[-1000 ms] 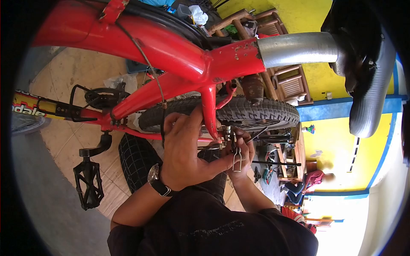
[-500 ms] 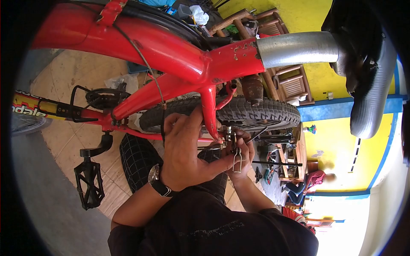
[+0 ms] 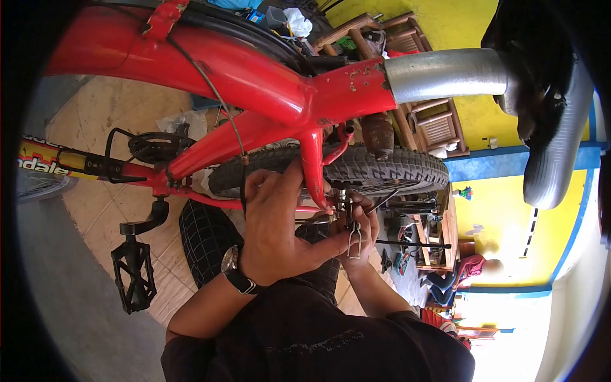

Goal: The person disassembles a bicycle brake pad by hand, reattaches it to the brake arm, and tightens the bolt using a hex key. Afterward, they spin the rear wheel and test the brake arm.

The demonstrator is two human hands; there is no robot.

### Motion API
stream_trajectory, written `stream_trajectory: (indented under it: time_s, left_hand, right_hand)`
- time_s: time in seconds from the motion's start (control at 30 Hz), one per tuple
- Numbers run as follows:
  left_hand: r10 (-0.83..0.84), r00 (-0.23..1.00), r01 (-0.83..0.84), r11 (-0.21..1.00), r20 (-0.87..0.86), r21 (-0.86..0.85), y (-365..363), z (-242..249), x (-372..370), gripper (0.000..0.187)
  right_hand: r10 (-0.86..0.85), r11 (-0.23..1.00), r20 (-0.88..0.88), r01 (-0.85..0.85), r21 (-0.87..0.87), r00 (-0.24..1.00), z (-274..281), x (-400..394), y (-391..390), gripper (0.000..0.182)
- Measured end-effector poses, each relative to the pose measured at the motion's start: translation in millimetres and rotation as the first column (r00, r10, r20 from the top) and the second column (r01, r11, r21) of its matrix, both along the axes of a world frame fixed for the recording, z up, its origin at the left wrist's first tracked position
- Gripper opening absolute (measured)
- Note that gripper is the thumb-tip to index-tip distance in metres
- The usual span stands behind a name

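Observation:
A red bicycle frame (image 3: 248, 76) fills the upper part of the head view, its knobbly tyre (image 3: 394, 167) behind my hands. My left hand (image 3: 273, 223), with a watch on the wrist, curls its fingers round behind a thin red frame tube (image 3: 311, 162). Its thumb reaches right and presses on a small metal part with a wire loop (image 3: 354, 245). From the other side, my right hand (image 3: 366, 232) pinches the same part, close to the end of the tube. Most of the right fingers are hidden behind the metal. A thin dark rod (image 3: 385, 199) sticks out beside them.
A crank with a black pedal (image 3: 135, 274) juts out at the lower left. The silver stem (image 3: 445, 73) and a handlebar grip (image 3: 550, 162) are at the upper right. Wooden furniture (image 3: 439, 118) stands along the yellow wall. A person (image 3: 468, 270) sits farther off.
Both hands stay in the same place on the metal part. The handlebar grip shifts very slightly in view.

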State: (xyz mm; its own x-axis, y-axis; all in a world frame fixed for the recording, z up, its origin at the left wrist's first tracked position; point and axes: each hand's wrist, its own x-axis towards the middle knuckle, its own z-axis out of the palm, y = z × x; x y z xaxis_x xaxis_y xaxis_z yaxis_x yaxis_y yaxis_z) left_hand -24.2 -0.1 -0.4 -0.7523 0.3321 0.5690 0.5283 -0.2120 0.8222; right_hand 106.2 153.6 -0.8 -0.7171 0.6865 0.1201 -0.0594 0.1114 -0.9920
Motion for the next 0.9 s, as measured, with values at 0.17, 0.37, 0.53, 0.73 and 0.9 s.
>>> stream_trajectory:
  time_s: [0.17,0.37,0.53,0.73,0.9]
  left_hand:
    - [-0.011,1.000,0.011,1.000,0.002,-0.024,-0.8,-0.5,0.2,0.102]
    - [0.005,1.000,-0.005,1.000,0.008,0.028,-0.6,2.7,-1.7,0.088]
    - [-0.019,0.994,0.012,0.998,0.104,0.066,1.8,3.1,2.8,0.090]
    - [-0.091,0.959,0.051,0.987,0.269,0.151,8.1,10.1,4.8,0.089]
    - [-0.078,0.964,0.038,0.987,0.253,0.159,13.3,24.2,3.0,0.075]
  right_hand:
    - [-0.031,0.999,-0.007,0.031,-0.029,0.999,-3.3,-0.1,0.0,0.033]
    - [-0.017,0.998,0.012,0.018,-0.055,1.000,4.9,1.4,-2.8,0.044]
    - [0.002,0.997,-0.033,-0.004,-0.074,0.999,-1.6,12.5,5.6,0.052]
    - [0.053,0.989,-0.210,-0.080,-0.123,0.976,-10.4,32.7,13.6,0.052]
    - [0.189,0.982,-0.097,-0.191,-0.008,0.977,-21.4,61.8,25.6,0.051]
